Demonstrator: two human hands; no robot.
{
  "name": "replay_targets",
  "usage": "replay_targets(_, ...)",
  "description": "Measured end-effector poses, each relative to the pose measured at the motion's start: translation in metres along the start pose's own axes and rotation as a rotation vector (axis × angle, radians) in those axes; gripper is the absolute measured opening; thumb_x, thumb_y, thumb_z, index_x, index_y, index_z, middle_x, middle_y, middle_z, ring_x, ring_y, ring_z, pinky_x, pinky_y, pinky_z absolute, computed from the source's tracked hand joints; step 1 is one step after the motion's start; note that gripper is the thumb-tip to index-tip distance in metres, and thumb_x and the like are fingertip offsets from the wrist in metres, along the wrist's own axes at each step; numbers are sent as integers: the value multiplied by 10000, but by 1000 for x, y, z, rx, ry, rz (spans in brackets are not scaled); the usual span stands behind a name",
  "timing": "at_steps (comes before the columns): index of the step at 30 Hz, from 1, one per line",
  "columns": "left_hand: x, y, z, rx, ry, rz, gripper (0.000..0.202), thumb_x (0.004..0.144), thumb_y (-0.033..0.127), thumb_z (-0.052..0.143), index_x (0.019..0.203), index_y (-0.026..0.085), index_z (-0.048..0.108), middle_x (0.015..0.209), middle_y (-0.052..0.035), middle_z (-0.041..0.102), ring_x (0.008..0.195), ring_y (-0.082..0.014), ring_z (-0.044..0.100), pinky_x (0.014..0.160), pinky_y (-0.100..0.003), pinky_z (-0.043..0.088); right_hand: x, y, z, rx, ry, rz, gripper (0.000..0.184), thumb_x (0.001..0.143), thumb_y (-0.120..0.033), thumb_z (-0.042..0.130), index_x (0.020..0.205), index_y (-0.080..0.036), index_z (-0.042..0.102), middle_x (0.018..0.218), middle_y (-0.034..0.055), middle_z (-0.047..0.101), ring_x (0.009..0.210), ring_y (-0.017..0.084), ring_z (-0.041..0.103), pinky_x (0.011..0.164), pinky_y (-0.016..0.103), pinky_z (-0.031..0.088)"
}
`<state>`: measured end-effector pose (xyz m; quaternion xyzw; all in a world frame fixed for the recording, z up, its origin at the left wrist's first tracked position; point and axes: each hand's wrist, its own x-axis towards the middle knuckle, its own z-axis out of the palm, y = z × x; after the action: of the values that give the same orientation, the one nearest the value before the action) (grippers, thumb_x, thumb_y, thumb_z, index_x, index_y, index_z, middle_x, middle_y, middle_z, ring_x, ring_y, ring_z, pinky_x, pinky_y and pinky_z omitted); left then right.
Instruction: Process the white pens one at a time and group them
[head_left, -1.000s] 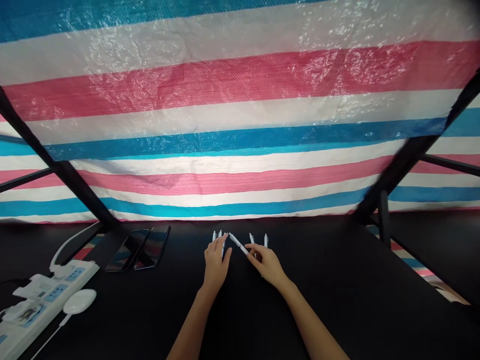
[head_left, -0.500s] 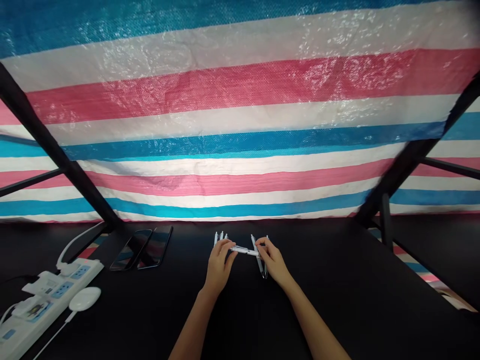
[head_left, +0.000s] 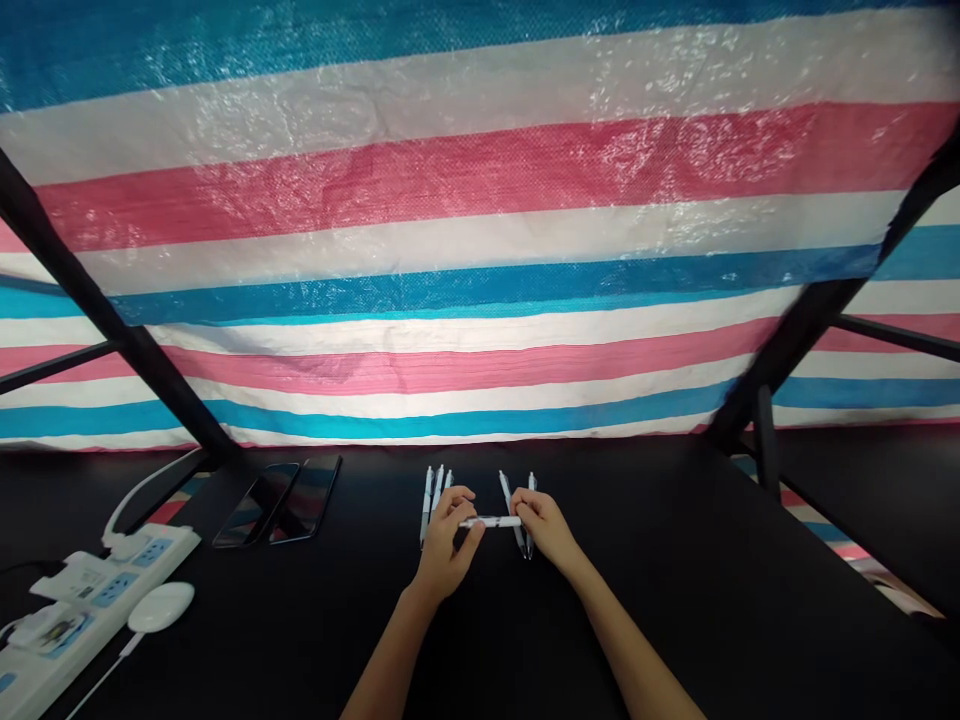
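A white pen (head_left: 491, 521) is held level between both hands above the black table (head_left: 675, 600). My left hand (head_left: 445, 548) pinches its left end and my right hand (head_left: 546, 527) pinches its right end. Three white pens (head_left: 433, 488) lie side by side on the table just beyond my left hand. Two more white pens (head_left: 517, 500) lie under and beyond my right hand, partly hidden by its fingers.
Two dark phones (head_left: 279, 500) lie flat at the left. A white power strip (head_left: 67, 600) and a white round device (head_left: 161, 606) with a cable sit at the near left. A striped tarp (head_left: 480, 250) and black frame bars (head_left: 795, 340) stand behind.
The pen was tilted in my right hand alone; my left hand has taken its other end. It is now level and both hands have drawn nearer to me.
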<state>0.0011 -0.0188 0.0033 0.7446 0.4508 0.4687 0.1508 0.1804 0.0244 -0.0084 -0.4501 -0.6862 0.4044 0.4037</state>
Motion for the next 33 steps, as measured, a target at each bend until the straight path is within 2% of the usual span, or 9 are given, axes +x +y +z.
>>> replay_targets(5,5,5,1,-135,106,-135,345,883,335,395,589,185,497,752,-50,549,713,-160,550,666,-278,432,-6,-10,9,-94,113,-22,206,754,-221,372,582,-194,482,468,-59,331,438,96,325,464,212,250)
replay_targets(8,6,3,3,-184,131,-196,403,881,370,401,527,184,445,682,-28,531,629,-136,513,606,-260,400,-8,-10,13,-88,152,-49,219,820,-277,379,716,-199,555,466,-70,312,426,100,321,462,219,262)
replay_targets(11,6,-3,3,-231,200,-254,442,874,421,405,502,181,407,679,-25,526,595,-124,491,574,-249,384,-6,-7,12,-20,190,-120,211,824,-342,464,959,-202,547,577,-50,440,525,120,426,527,228,352)
replay_targets(15,8,-9,-1,-275,276,-296,463,874,452,396,501,178,406,721,-41,535,646,-136,514,605,-255,396,-1,-1,6,76,285,-156,356,778,-373,551,1085,-204,487,801,13,559,720,156,531,646,265,428)
replay_targets(18,9,-11,-2,-299,287,-307,458,872,449,403,507,175,430,744,-43,547,661,-137,522,622,-261,408,2,1,1,205,239,-36,361,839,-453,456,1076,-183,491,594,-31,522,555,138,513,545,247,405)
replay_targets(21,9,-11,-2,-320,278,-298,455,861,455,426,503,175,444,755,-50,557,690,-149,536,632,-269,415,4,0,-2,269,117,51,366,840,-501,439,942,-164,541,407,-86,392,382,101,370,439,228,325)
replay_targets(24,10,-9,-2,-328,280,-294,457,852,467,441,503,173,454,755,-56,556,691,-152,532,631,-272,417,4,-4,-4,356,95,34,337,779,-476,546,929,-174,560,450,-76,438,417,99,408,457,229,353)
replay_targets(29,11,-10,-4,-382,301,-346,442,840,495,450,553,163,510,696,-33,511,588,-118,474,564,-244,392,2,-9,-8,513,104,28,589,695,-399,668,1229,-241,476,885,34,656,602,126,553,587,273,458)
replay_targets(33,12,-11,-5,-417,302,-362,418,829,489,471,579,160,534,707,-30,520,579,-109,461,558,-235,379,1,-9,-7,474,89,104,516,774,-485,569,1186,-176,529,633,14,640,538,140,551,556,277,445)
